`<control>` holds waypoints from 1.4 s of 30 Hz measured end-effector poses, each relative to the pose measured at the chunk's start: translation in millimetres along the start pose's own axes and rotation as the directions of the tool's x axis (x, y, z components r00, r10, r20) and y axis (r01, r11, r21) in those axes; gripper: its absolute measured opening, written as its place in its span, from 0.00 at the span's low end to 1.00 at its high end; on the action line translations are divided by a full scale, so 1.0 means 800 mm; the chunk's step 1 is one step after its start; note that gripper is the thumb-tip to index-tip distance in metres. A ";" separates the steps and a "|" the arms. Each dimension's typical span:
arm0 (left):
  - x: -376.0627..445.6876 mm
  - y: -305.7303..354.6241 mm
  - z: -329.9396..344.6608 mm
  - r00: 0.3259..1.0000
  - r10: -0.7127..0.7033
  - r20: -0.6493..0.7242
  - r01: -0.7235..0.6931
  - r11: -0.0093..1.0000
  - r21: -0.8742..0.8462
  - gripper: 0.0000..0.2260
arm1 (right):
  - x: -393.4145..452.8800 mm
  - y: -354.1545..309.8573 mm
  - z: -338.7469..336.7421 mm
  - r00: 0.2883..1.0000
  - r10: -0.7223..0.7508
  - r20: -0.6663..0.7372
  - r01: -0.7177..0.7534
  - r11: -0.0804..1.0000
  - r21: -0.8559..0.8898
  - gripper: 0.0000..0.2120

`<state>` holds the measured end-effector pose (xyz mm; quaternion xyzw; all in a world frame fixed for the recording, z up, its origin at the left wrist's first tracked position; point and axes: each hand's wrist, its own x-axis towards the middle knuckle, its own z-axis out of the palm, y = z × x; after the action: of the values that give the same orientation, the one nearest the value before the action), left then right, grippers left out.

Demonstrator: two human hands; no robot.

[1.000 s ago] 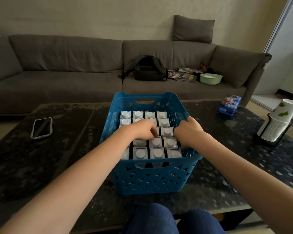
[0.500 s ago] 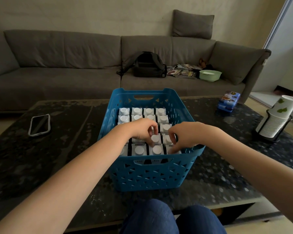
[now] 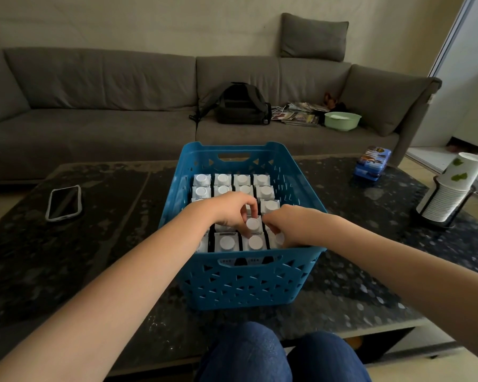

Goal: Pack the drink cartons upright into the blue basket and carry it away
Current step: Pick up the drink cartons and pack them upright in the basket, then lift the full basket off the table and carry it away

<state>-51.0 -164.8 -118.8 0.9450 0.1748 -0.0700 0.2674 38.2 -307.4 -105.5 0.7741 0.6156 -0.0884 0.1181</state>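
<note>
Living room setup, dark speckled coffee table with the blue basket sitting right in the middle in front of your knees. It's packed with drink cartons standing upright in neat rows, white round caps facing up. Both your hands are down in the near half of the basket, close together. Your left hand has its fingertips curled around one carton with a white cap in the second row from you, pinching it at the top. Your right hand is right beside it, fingers tucked in against the cartons at the near right corner, touching them, though you can't really tell whether it's actually gripping one. Off to the left on the table lies a phone in a pale case, well apart from the basket. On the right there's a small blue box and a stack of paper cups in a holder near the edge. Behind the table runs a grey sofa with a black backpack, some magazines and a green bowl on it.
</note>
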 end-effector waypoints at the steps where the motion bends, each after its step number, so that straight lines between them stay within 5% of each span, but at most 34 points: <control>1: 0.000 0.000 0.000 1.000 -0.002 0.000 0.002 1.000 0.000 0.19 | 0.000 0.000 0.000 1.000 0.001 -0.002 -0.001 1.000 -0.007 0.07; 12: -0.002 0.002 0.001 1.000 -0.012 0.014 0.012 1.000 0.004 0.20 | -0.004 -0.005 -0.002 1.000 0.020 -0.008 -0.020 0.995 -0.099 0.06; 22: -0.015 0.008 -0.004 1.000 -0.021 0.013 0.020 0.999 0.037 0.22 | -0.021 -0.004 -0.014 0.995 0.084 0.057 -0.087 0.995 0.055 0.08; 29: -0.056 0.006 -0.018 0.981 -0.060 -0.186 0.089 0.985 0.149 0.16 | -0.035 -0.001 -0.018 0.989 0.119 -0.093 -0.099 0.976 0.194 0.06; 36: -0.121 -0.006 -0.008 0.885 -0.181 -0.430 0.326 0.899 0.293 0.16 | -0.073 -0.010 -0.008 0.902 0.215 -0.374 -0.039 0.904 0.426 0.07; 42: -0.138 -0.006 0.010 0.680 -0.327 -0.656 0.416 0.909 -0.022 0.16 | -0.081 -0.033 0.019 0.809 0.299 -0.506 -0.105 0.921 0.375 0.10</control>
<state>-155.5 -197.6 -103.3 0.8699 0.4393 0.1958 0.1094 -1.7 -366.7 -103.9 0.8366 0.5122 0.0514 -0.1876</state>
